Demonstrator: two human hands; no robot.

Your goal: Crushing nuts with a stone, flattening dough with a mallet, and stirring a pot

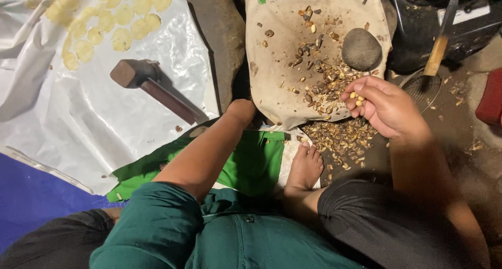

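Note:
My right hand (384,106) hovers over the lower edge of a beige sack (282,49), fingers curled around a few small yellow kernels (356,98). Brown shell pieces (324,83) lie scattered on the sack, and more shells (340,141) are piled on the ground just below it. A round grey stone (361,49) rests on the sack above my right hand. My left hand (241,110) reaches toward the sack's left edge; its fingers are hidden behind the cloth fold. My bare foot (305,167) sits between the two arms.
A wooden mallet (151,83) lies on a white plastic sheet (68,122) at left, with several pale yellow flattened discs (107,20) spread at its top. A wire sieve with a wooden handle (431,65) lies at right near a dark object. Green cloth (251,162) covers my lap.

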